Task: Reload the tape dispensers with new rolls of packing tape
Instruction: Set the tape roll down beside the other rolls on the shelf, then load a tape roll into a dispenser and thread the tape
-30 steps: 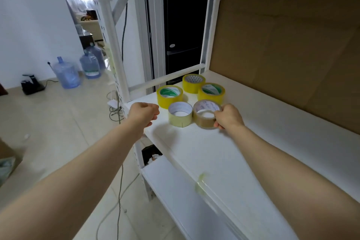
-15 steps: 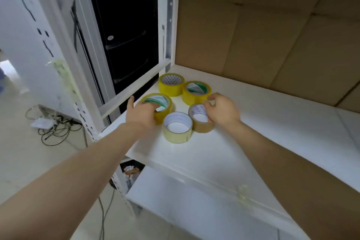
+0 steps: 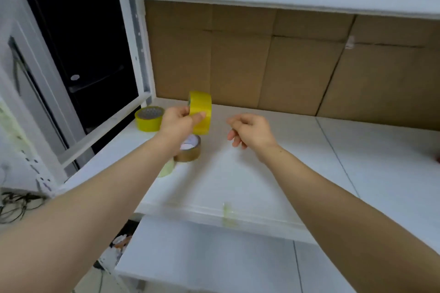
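Brown cardboard [image 3: 262,59] backs the white shelf [image 3: 262,181]; tangled cables [image 3: 14,204] lie at far left.

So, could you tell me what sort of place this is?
Probably a packing or storage corner: white shelving backed with cardboard, tape rolls on it, and a yellow roll in the left hand.

Two arms recorded, both bare. Left forearm [image 3: 95,204] and right forearm [image 3: 333,197] are seen uncovered along the whole visible length, up to the frame edge. Left grip [image 3: 177,123] and right grip [image 3: 252,132] are likewise bare. Nails are noted as short, trimmed close, where they are shown. Forearms are rendered broad near the lens, narrowing at the wrists. Finer detail is lost to blur.
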A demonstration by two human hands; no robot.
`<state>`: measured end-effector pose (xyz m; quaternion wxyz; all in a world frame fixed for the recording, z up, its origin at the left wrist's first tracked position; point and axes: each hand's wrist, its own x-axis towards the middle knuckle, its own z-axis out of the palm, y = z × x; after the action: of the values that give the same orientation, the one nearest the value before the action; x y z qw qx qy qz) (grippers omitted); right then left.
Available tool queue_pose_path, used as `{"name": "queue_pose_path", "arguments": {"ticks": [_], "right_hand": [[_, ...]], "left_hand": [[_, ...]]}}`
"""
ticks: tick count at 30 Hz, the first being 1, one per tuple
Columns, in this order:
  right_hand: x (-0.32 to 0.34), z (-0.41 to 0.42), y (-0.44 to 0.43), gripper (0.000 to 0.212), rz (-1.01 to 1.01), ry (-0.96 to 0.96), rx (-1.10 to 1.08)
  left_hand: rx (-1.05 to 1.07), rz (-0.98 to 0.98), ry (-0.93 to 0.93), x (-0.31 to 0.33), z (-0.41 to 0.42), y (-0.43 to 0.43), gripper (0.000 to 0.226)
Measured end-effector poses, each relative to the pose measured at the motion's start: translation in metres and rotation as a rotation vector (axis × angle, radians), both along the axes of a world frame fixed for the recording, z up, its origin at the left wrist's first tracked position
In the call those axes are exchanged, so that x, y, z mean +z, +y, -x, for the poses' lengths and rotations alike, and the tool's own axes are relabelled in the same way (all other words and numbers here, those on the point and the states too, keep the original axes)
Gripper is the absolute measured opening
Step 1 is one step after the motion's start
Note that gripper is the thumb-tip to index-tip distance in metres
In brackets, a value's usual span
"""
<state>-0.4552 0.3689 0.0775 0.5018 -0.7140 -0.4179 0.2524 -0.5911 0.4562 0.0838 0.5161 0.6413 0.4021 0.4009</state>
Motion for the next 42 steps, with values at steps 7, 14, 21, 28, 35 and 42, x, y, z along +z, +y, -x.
{"name": "queue_pose_path", "arguments": {"ticks": [7,14,21,28,35,42], "right_hand": [[0.017,-0.105,-0.182,0.029,-0.121,0.124,-0.182],[-0.002,-0.190,-0.353,0.028,-0.102,-0.012,-0.414],[-0.018,-0.247,-0.475,0.033,-0.120,-0.018,-0.616],[-0.025,-0.317,-0.533,0.032,-0.116,0.020,-0.695],[-0.006,-0.426,-0.561,0.028,-0.208,0.197,-0.748],[-0.001,-0.502,-0.573,0.034,-0.275,0.221,-0.680]], "left_hand": [[-0.380,0.312,-0.145,0.016,-0.148,-0.160,0.015],[-0.680,0.424,-0.043,0.004,-0.271,-0.309,0.017],[-0.879,0.488,0.037,0.001,-0.369,-0.414,0.025],[-0.999,0.603,-0.025,0.004,-0.460,-0.476,0.007],[-1.022,0.560,-0.052,0.012,-0.558,-0.507,0.030],[-1.056,0.285,-0.069,0.006,-0.619,-0.519,0.027]]}}
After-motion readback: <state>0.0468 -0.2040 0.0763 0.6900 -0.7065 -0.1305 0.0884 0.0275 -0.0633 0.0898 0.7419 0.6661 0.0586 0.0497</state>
